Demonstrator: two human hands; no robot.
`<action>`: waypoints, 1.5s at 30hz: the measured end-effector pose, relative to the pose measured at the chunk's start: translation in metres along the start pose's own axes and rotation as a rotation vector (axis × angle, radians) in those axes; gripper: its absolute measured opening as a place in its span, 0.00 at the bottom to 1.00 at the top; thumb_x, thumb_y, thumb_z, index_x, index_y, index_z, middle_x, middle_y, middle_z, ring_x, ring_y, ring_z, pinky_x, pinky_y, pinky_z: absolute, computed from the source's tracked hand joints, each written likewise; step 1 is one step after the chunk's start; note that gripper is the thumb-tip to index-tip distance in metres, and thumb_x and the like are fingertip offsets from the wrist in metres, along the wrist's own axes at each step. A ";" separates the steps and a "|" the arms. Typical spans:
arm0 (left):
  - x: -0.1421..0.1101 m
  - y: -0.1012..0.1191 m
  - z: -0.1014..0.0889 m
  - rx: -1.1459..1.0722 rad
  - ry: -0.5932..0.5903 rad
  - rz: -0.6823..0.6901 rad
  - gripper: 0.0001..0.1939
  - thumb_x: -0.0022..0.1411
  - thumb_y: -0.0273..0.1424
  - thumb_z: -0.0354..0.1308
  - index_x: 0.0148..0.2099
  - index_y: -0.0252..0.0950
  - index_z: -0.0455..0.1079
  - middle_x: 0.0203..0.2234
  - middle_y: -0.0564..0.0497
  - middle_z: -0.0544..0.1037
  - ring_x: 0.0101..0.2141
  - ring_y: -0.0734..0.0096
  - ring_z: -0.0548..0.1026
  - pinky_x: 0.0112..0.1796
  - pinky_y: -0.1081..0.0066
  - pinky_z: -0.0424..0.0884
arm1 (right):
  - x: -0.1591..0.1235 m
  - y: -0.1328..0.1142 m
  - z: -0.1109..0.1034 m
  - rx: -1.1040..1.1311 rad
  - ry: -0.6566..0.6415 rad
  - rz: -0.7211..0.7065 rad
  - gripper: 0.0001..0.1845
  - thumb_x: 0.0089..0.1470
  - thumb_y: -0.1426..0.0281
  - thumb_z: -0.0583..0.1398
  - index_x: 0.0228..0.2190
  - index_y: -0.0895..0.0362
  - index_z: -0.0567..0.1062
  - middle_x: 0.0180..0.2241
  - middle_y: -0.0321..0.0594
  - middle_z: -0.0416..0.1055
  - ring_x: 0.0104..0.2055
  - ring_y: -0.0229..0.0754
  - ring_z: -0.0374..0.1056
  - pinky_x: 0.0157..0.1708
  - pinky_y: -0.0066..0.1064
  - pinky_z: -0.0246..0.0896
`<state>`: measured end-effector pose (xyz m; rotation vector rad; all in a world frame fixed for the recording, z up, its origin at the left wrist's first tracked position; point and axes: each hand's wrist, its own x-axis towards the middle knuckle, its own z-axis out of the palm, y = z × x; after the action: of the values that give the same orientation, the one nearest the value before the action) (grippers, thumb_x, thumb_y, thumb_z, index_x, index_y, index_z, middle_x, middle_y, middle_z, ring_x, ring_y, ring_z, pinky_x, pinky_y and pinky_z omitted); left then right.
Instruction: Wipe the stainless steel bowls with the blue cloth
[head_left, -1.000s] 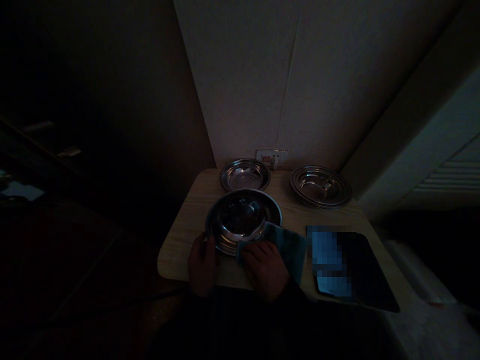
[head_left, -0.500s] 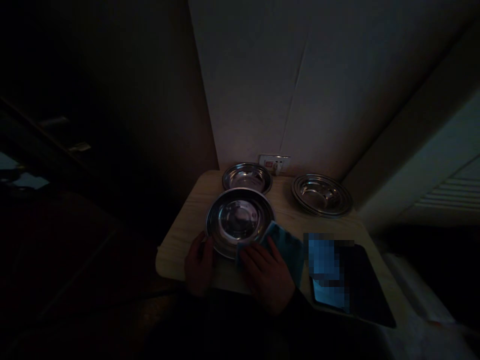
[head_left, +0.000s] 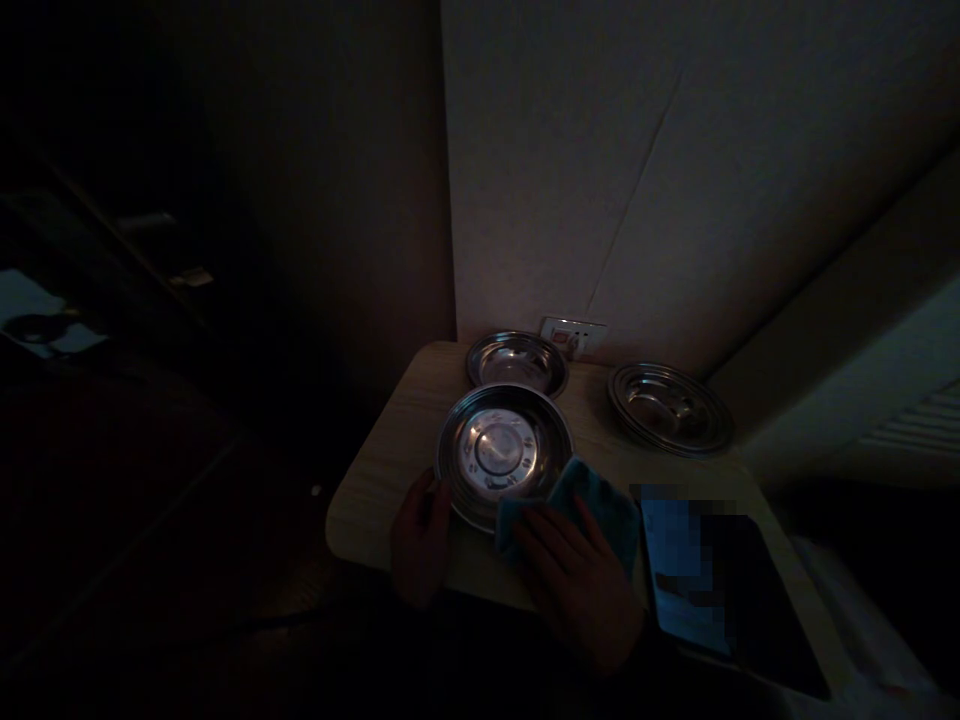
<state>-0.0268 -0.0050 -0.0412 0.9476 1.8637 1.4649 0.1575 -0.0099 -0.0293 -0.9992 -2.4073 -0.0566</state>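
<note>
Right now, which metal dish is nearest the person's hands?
The front metal dish, left hand and teal cloth at its rim; the rear dish and stack at right sit farther away.

Two grips are counted: one left grip (head_left: 420,548) and one right grip (head_left: 583,585). One cloth (head_left: 616,508) is seen. Metal dishes are found in three places: one front dish (head_left: 501,450), one rear dish (head_left: 517,368) and one stack (head_left: 666,410), whose number cannot be told. One tablet (head_left: 772,600), one wall socket (head_left: 598,336) and one desk (head_left: 375,500) are shown.

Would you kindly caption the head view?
Left hand at metal dish, right hand on teal cloth at its rim.
</note>
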 end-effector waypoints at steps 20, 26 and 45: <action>0.002 0.003 -0.002 0.011 -0.024 -0.061 0.22 0.55 0.41 0.51 0.48 0.32 0.67 0.39 0.43 0.76 0.39 0.63 0.74 0.39 0.68 0.70 | 0.006 0.014 0.003 -0.034 -0.039 -0.034 0.14 0.54 0.70 0.55 0.44 0.54 0.71 0.45 0.39 0.71 0.49 0.44 0.62 0.56 0.47 0.42; 0.002 -0.001 -0.001 -0.017 -0.018 -0.054 0.21 0.56 0.41 0.51 0.47 0.33 0.68 0.38 0.43 0.77 0.38 0.64 0.74 0.38 0.69 0.70 | 0.018 0.004 0.015 -0.002 -0.030 -0.096 0.13 0.54 0.73 0.55 0.42 0.57 0.71 0.42 0.40 0.73 0.48 0.44 0.63 0.55 0.47 0.45; 0.002 -0.005 -0.001 -0.025 -0.036 -0.036 0.21 0.57 0.41 0.49 0.48 0.33 0.66 0.38 0.43 0.76 0.37 0.65 0.75 0.37 0.69 0.70 | 0.038 -0.015 0.020 0.026 -0.087 -0.028 0.10 0.51 0.72 0.57 0.37 0.55 0.72 0.37 0.37 0.74 0.42 0.41 0.64 0.52 0.42 0.47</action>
<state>-0.0293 -0.0044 -0.0460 0.9183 1.8229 1.4372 0.1165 0.0088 -0.0253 -0.9753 -2.4947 0.0080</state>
